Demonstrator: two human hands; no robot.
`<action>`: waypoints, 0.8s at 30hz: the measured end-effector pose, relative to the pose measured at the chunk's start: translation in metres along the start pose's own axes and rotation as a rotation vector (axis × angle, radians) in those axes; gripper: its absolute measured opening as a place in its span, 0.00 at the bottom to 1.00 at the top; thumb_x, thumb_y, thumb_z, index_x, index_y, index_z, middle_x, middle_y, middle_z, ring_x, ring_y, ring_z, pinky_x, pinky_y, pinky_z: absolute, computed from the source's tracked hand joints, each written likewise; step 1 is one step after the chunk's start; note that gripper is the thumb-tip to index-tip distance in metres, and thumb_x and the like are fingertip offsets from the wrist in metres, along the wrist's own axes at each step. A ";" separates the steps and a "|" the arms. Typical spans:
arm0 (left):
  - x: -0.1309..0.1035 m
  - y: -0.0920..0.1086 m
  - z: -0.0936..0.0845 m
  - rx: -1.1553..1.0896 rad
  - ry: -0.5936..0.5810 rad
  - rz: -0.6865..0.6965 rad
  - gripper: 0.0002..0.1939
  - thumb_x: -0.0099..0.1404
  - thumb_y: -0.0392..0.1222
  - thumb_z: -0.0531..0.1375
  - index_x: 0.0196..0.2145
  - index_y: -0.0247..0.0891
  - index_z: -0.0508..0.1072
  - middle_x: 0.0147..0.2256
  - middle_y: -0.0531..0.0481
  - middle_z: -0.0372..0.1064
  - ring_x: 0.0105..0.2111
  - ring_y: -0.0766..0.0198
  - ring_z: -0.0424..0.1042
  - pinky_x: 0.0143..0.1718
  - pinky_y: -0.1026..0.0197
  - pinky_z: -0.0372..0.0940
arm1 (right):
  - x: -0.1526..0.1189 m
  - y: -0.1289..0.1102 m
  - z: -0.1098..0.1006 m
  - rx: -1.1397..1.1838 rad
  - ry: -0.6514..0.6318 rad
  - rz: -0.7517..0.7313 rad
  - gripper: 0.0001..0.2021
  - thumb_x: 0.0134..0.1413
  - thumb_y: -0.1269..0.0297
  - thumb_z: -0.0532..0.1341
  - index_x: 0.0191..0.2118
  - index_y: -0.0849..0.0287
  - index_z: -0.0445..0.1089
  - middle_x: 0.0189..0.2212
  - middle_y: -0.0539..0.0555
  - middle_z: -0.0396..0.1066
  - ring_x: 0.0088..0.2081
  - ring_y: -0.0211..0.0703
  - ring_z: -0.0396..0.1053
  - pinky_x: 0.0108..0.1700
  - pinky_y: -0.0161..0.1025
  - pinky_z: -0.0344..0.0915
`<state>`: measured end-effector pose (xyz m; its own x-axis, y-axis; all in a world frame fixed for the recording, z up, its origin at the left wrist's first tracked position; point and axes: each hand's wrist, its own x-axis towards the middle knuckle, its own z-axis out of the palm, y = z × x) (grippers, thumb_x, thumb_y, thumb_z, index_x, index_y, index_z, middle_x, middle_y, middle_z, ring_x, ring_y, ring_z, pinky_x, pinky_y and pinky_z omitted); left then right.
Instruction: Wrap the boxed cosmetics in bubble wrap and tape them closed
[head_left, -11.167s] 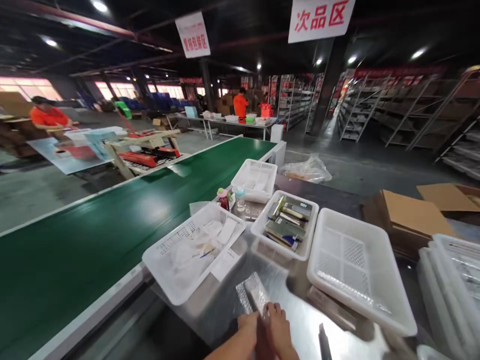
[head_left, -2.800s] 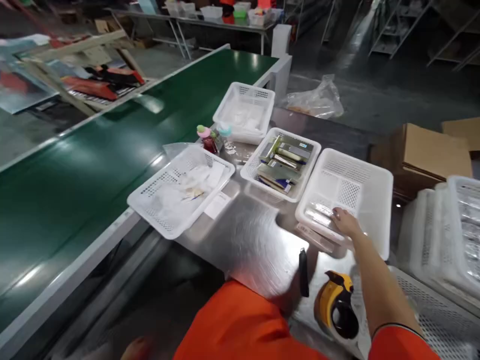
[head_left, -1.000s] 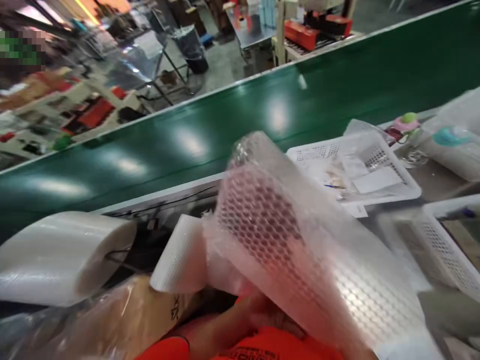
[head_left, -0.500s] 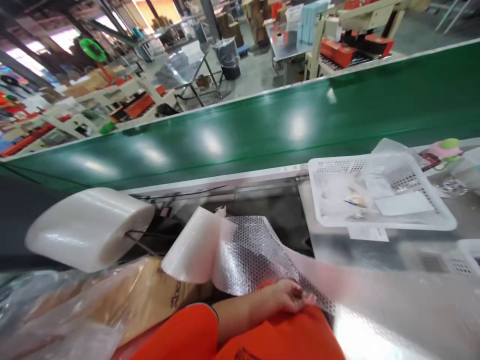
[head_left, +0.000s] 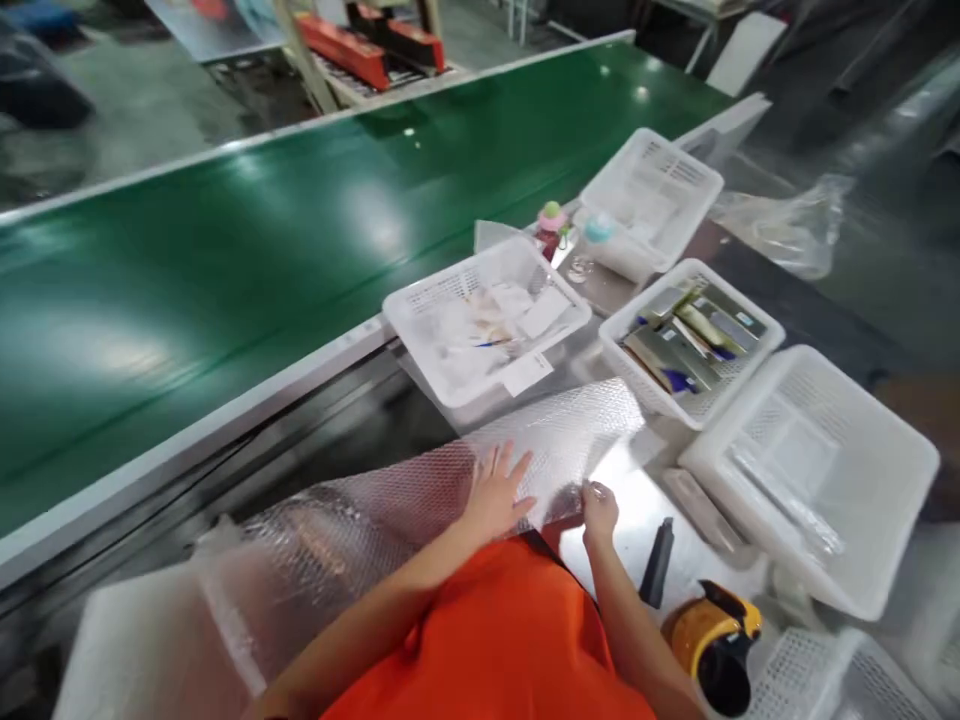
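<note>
A long sheet of bubble wrap (head_left: 420,480) runs from the lower left across the metal table in front of me. My left hand (head_left: 497,492) lies on it with the fingers spread. At the sheet's near right edge my right hand (head_left: 599,510) is closed, pinching the bubble wrap. Right of that hand, a dark-handled tool (head_left: 658,565), perhaps a cutter, lies on the table. Close to my right forearm stands a yellow and black tape dispenser (head_left: 709,635).
Beyond the sheet is a white basket (head_left: 420,305) of small bagged items. Another basket (head_left: 701,415) holds flat packages; a larger white bin (head_left: 892,500) stands to its right. A green conveyor belt (head_left: 300,240) crosses behind. A further basket (head_left: 675,150) sits at the back.
The view has swung to the right. Bubble wrap now stretches across the table, with my left hand flat on it; my right hand has come into clear view, gripping its edge.
</note>
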<state>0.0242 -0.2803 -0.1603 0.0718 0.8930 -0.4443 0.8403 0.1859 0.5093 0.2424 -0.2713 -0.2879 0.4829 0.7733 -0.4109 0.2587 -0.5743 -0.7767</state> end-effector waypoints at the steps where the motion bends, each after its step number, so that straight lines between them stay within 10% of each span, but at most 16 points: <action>1: 0.011 -0.009 0.010 0.151 -0.062 -0.025 0.38 0.62 0.49 0.62 0.68 0.44 0.56 0.72 0.38 0.38 0.70 0.33 0.37 0.63 0.24 0.37 | 0.001 0.006 0.001 -0.014 0.034 0.034 0.16 0.51 0.53 0.63 0.36 0.63 0.71 0.32 0.57 0.75 0.36 0.48 0.72 0.40 0.44 0.69; 8: 0.017 -0.069 0.041 0.653 -0.019 0.095 0.33 0.64 0.48 0.61 0.65 0.42 0.61 0.70 0.36 0.43 0.70 0.37 0.40 0.64 0.25 0.40 | 0.005 0.018 0.003 -0.064 0.059 0.054 0.11 0.45 0.53 0.61 0.27 0.54 0.64 0.22 0.50 0.69 0.27 0.46 0.67 0.33 0.40 0.62; 11: 0.027 -0.048 0.041 0.720 0.021 0.178 0.27 0.65 0.48 0.58 0.58 0.32 0.70 0.68 0.30 0.48 0.69 0.39 0.46 0.66 0.34 0.43 | 0.005 0.019 0.002 -0.083 0.041 0.020 0.12 0.50 0.52 0.57 0.24 0.54 0.63 0.22 0.50 0.69 0.27 0.45 0.66 0.32 0.39 0.59; 15: 0.063 -0.002 0.061 0.703 -0.068 0.313 0.38 0.65 0.46 0.60 0.69 0.41 0.53 0.71 0.35 0.40 0.69 0.38 0.46 0.64 0.33 0.50 | 0.010 0.019 -0.004 -0.131 0.018 0.014 0.16 0.51 0.52 0.59 0.18 0.54 0.63 0.17 0.51 0.67 0.22 0.43 0.64 0.29 0.38 0.57; 20: 0.085 0.023 0.091 0.797 -0.257 0.340 0.50 0.56 0.51 0.68 0.69 0.61 0.46 0.72 0.39 0.39 0.67 0.23 0.44 0.56 0.20 0.50 | 0.035 0.028 -0.079 -0.271 0.224 -0.050 0.17 0.61 0.54 0.53 0.42 0.61 0.72 0.40 0.63 0.75 0.41 0.52 0.71 0.43 0.45 0.64; 24: 0.087 0.038 0.096 0.890 -0.272 0.362 0.48 0.55 0.47 0.69 0.68 0.55 0.52 0.70 0.35 0.46 0.68 0.25 0.39 0.58 0.18 0.41 | 0.066 0.056 -0.152 -0.758 0.400 -0.182 0.20 0.59 0.66 0.53 0.53 0.70 0.68 0.48 0.71 0.70 0.51 0.61 0.66 0.53 0.52 0.60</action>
<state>0.1144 -0.2353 -0.2500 0.4297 0.6906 -0.5818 0.8322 -0.5529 -0.0416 0.4162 -0.2932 -0.2858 0.6002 0.7999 -0.0030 0.7783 -0.5848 -0.2287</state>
